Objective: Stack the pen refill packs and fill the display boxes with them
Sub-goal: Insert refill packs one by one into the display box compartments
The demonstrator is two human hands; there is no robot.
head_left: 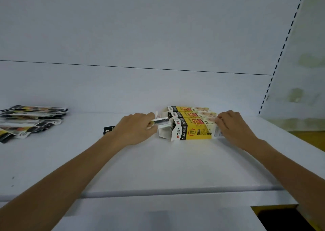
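Three yellow and white display boxes lie side by side on the white shelf [158,169], open ends to the left. My left hand [135,129] grips a bundle of refill packs [161,122], whose right end is inside the mouth of the nearest display box [192,131]. The bundle's black header end [108,130] sticks out behind my wrist. At that box's right end, my right hand [232,126] holds the box with curled fingers. The two other boxes [191,112] lie just behind it.
A loose pile of refill packs [29,120] lies at the shelf's far left. The shelf's back panel rises behind the boxes. A slotted upright [281,54] runs along the right side. A dark gap with a yellow edge [281,218] shows at the lower right.
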